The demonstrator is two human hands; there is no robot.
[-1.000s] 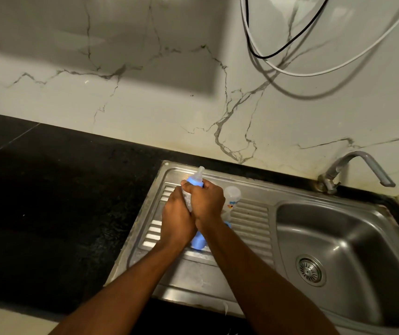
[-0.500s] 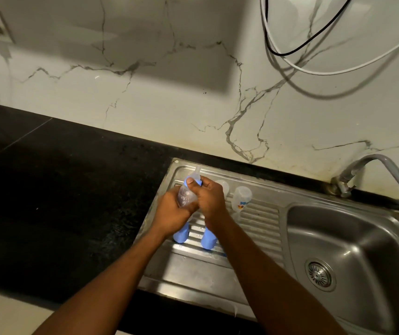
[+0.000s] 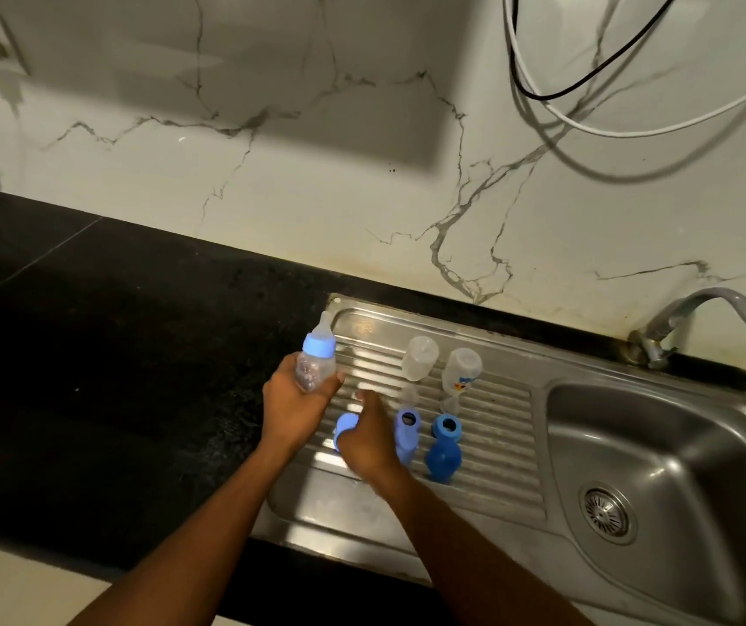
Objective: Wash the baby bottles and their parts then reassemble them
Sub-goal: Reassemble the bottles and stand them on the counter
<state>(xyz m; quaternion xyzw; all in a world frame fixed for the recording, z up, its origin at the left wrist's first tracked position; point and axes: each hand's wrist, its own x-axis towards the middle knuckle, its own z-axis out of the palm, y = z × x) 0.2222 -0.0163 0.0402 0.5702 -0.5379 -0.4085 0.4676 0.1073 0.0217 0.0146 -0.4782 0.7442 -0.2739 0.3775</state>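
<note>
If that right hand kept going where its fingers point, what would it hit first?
Likely the bare drainboard ribs: the right hand points into the gap between the bottle in the left hand and the clear bottle. It is blurred, so depth is uncertain.

text: none legible | clear bottle (image 3: 461, 370): coloured print, unreadable

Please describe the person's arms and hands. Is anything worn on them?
The left forearm and the right forearm are bare; no sleeves show. The left hand and the right hand wear no gloves, and no watch, bracelet or ring is visible. The right hand is blurred, so small details could be missed.
</note>
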